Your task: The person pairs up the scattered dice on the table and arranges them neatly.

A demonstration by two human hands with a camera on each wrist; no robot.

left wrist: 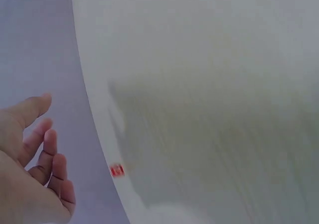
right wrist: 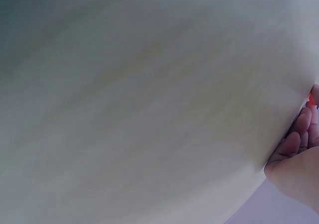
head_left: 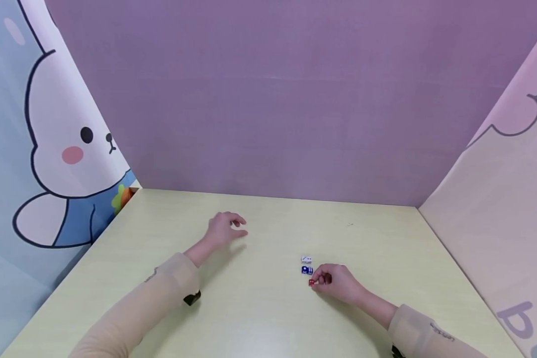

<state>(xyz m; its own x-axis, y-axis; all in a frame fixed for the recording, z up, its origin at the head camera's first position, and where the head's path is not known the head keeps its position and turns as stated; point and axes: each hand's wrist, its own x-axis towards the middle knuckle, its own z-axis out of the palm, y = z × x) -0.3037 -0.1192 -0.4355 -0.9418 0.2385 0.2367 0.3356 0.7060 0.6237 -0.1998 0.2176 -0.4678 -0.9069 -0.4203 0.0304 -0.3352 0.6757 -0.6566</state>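
Observation:
My right hand pinches a small red die between thumb and fingertips, low at the tabletop. In the right wrist view, a bit of red shows at the fingertips of the right hand. Just behind the red die sit blue dice with pale pips, and behind those, white dice. Off to the left, my left hand hovers over the table with nothing in it, thumb and fingers apart. The left wrist view shows that hand with loosely bent fingers.
The pale wooden tabletop ends at a purple back panel. Printed cloth with a cartoon rabbit hangs on the left, and another printed cloth on the right. A small red square shows near the table's edge.

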